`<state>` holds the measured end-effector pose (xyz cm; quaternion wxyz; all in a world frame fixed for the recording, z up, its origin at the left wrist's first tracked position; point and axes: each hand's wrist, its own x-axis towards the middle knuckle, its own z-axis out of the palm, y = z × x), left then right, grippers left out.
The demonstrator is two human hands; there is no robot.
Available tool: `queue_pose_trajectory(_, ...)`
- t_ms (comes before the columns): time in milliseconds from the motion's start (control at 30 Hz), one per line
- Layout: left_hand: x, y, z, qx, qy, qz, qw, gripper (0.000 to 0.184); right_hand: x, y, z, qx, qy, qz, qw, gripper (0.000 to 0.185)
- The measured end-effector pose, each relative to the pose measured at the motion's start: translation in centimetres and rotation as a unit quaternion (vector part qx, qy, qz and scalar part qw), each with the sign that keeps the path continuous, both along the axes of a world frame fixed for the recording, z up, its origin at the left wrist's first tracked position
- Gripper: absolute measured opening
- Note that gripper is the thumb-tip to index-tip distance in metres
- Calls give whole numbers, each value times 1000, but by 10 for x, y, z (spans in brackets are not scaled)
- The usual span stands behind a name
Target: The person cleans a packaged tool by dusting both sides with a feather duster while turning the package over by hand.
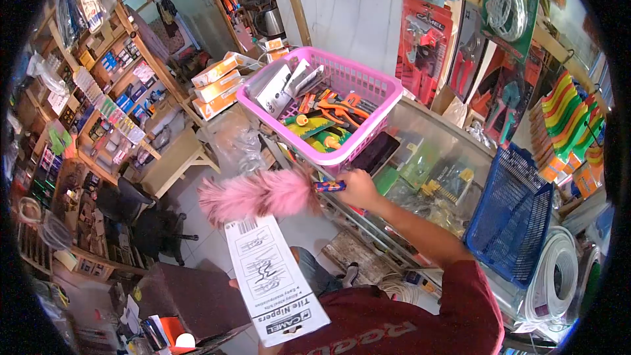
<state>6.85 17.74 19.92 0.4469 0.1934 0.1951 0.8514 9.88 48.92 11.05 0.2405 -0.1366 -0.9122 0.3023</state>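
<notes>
My right hand (358, 190) is closed around the blue handle of a pink feather duster (263, 195), near the front edge of the glass counter. The duster's fluffy head points left, over the top end of a white Tile Nippers package (276, 276). My left hand (234, 283) holds that package from behind; only a bit of it shows at the package's left edge. Just beyond my right hand, a pink basket (368, 72) holds orange-handled tools, yellow and green items and packaged goods. A black phone (376, 154) lies beside the basket.
A blue basket (509, 217) and coiled white cable (555, 276) are at the right on the glass counter (434, 131). Orange and white boxes (217, 85) are stacked left of the pink basket. Packed shelves (108, 92), a black chair (154, 223) and hanging tool packs (424, 49) surround the area.
</notes>
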Motion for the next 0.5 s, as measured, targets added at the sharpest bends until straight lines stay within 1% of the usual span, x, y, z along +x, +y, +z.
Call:
queue_pose_trajectory(133, 12, 27, 19, 65, 20, -25, 997, 88, 0, 1, 1, 12, -9, -8, 1000, 19)
queue_pose_trajectory(200, 20, 43, 31, 111, 11, -49, 993, 89, 3, -3, 1, 16, -2, -9, 1000, 20)
queue_pose_trajectory(233, 23, 52, 35, 128, -13, -65, 990, 89, 5, -5, 1, 19, 4, -8, 1000, 20)
queue_pose_trajectory(300, 28, 71, 45, 168, -140, -123, 968, 96, 8, -7, 0, 47, -9, -10, 999, 20)
queue_pose_trajectory(333, 30, 81, 50, 186, -204, -148, 950, 100, 9, -9, -9, 67, 6, 5, 998, 20)
queue_pose_trajectory(367, 33, 94, 71, 178, -233, -191, 937, 102, 9, -10, -19, 88, 21, 21, 996, 20)
queue_pose_trajectory(400, 37, 110, 86, 158, -222, -181, 945, 103, 9, -13, -27, 109, 36, 40, 993, 21)
queue_pose_trajectory(433, 41, 126, 101, 138, -211, -171, 952, 104, 9, -15, -28, 142, -33, 45, 988, 19)
queue_pose_trajectory(500, 49, 162, 123, 122, -171, -123, 970, 108, 11, -16, -37, 179, -34, 89, 979, 19)
